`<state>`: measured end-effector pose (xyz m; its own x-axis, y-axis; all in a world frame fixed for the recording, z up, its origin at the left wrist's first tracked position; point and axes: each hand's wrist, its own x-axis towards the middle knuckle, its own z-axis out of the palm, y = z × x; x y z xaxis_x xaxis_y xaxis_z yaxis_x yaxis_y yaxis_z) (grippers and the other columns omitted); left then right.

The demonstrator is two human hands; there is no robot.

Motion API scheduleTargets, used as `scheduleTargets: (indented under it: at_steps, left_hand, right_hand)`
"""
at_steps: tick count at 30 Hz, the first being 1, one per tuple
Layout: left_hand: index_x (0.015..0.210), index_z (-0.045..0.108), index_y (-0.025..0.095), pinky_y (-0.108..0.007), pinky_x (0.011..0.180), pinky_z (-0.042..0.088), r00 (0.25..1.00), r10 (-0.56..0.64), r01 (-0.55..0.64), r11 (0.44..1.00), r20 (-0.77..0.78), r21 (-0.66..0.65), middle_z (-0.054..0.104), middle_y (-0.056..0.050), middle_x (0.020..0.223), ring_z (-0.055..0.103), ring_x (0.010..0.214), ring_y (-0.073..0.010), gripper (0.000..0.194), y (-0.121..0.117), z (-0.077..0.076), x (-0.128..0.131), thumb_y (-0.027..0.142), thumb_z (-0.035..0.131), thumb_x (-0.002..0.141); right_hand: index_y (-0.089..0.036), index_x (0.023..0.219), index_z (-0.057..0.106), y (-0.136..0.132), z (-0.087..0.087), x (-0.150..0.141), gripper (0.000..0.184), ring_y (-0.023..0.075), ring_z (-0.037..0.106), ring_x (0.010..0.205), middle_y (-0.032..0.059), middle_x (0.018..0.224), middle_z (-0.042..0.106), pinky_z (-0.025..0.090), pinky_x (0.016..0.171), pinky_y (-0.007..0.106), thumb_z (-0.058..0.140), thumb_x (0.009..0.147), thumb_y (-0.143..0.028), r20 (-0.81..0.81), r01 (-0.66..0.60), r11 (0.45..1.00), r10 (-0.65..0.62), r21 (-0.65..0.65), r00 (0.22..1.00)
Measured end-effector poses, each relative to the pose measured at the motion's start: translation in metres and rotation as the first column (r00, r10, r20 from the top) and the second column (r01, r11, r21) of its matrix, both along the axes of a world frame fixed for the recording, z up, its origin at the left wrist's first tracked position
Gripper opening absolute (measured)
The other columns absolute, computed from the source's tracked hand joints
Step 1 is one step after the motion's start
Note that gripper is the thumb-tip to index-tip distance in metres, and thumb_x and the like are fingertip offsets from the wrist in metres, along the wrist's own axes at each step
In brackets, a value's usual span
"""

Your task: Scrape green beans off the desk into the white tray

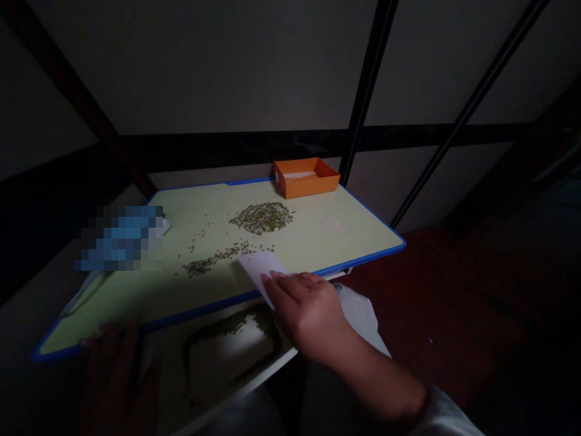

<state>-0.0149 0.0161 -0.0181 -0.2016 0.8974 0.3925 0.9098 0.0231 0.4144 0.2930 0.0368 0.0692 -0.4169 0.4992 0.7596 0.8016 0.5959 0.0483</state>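
Note:
My right hand (308,312) pinches a white card (263,272) and tilts it over the front part of the tabletop. Just beyond the card, a loose strip of small greenish seeds or beans (197,266) trails to the left. A larger pile of them (263,218), with pale bits mixed in, lies farther back. My left hand (113,369) is in deep shadow at the front left edge of the table, its fingers stretched out and apart, holding nothing I can see. Below the edge, a pale open drawer (218,363) has more greenish seeds along its sides.
An orange open box (311,186) with pale contents stands at the table's back right corner. A faint pale scatter (333,224) lies in front of it. At the left are a pixelated blue item (122,239) and the blue-rimmed table (363,242). Panelled doors (227,72) rise behind.

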Motion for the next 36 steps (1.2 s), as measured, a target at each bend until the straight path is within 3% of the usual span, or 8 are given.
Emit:
scheduleTargets:
  at_steps: [9,14,19,27,36]
  left_hand:
    - [0.148,0.031,0.022,-0.053,0.123,0.019,0.988,0.007,-0.005,1.000,0.152,-0.012,0.020,-0.008,0.166,0.011,0.153,-0.0264,0.070,-0.001,0.008,0.008,0.052,0.040,0.085]
    - [0.148,0.031,0.028,-0.055,0.124,0.017,0.991,0.002,-0.002,1.000,0.133,0.004,0.024,-0.005,0.165,0.013,0.152,-0.0265,0.067,-0.002,0.011,0.010,0.049,0.043,0.085]
    - [0.147,0.033,0.025,-0.052,0.124,0.016,0.987,0.011,-0.010,1.000,0.158,-0.004,0.026,-0.007,0.164,0.012,0.152,-0.0256,0.068,-0.001,0.014,0.011,0.051,0.042,0.085]
    - [0.148,0.030,0.031,-0.050,0.124,0.020,0.996,-0.051,0.045,0.996,0.070,0.079,0.025,-0.004,0.164,0.016,0.152,-0.0247,0.065,-0.001,0.004,0.005,0.045,0.045,0.086]
    - [0.148,0.028,0.032,-0.052,0.124,0.017,0.997,-0.026,0.022,0.998,0.068,0.055,0.023,-0.003,0.165,0.014,0.152,-0.0256,0.067,0.000,0.005,0.005,0.047,0.046,0.086]
  right_hand:
    - [-0.005,0.109,0.070,0.001,0.001,0.001,0.027,0.0237,0.075,0.078,0.0147,0.096,0.079,0.061,0.067,0.036,0.052,0.089,-0.008,-0.006,0.043,0.999,-0.043,0.026,0.999]
    - [-0.005,0.110,0.071,0.004,0.000,0.004,0.028,0.0239,0.075,0.076,0.0154,0.097,0.079,0.061,0.069,0.038,0.054,0.088,-0.008,0.004,0.071,0.997,-0.071,0.020,0.997]
    - [-0.007,0.111,0.071,0.004,-0.001,0.005,0.028,0.0236,0.075,0.078,0.0146,0.099,0.079,0.061,0.073,0.037,0.055,0.088,-0.009,0.007,0.103,0.995,-0.103,0.013,0.995]
    - [-0.005,0.110,0.071,0.003,0.002,0.007,0.028,0.0241,0.075,0.077,0.0133,0.097,0.079,0.061,0.072,0.037,0.055,0.088,-0.008,-0.007,0.108,0.994,-0.108,0.024,0.994]
    - [-0.009,0.114,0.071,0.007,-0.002,0.013,0.030,0.0228,0.075,0.082,0.0139,0.101,0.079,0.060,0.076,0.035,0.059,0.087,-0.009,0.014,0.155,0.987,-0.154,-0.031,0.988]
